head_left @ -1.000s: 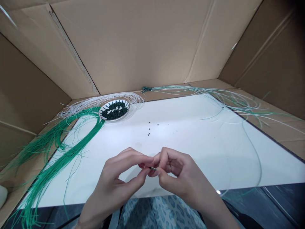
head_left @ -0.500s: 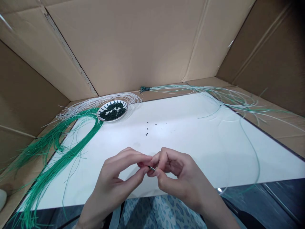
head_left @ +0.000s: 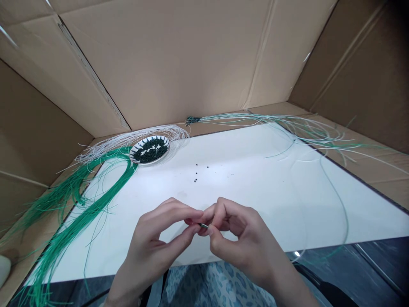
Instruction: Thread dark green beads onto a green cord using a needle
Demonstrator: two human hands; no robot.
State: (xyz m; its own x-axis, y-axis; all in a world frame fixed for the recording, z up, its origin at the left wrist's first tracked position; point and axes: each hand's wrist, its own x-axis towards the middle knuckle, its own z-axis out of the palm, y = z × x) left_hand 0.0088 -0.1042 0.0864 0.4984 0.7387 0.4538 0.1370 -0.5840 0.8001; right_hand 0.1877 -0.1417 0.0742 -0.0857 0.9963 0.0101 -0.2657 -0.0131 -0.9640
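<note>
Strand (head_left: 203,225) pinched between both hands (head_left: 148,236) (head_left: 247,236) is mostly hidden.

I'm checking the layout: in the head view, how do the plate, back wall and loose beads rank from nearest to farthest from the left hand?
From the left hand:
1. Loose beads: ahead, slightly right.
2. Plate: farther ahead, slightly left.
3. Back wall: behind the plate.

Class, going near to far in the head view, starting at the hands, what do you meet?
Left hand beside right hand, loose dark pieces, patterned dish, dark end of the strand bundle, back cardboard wall.
</note>
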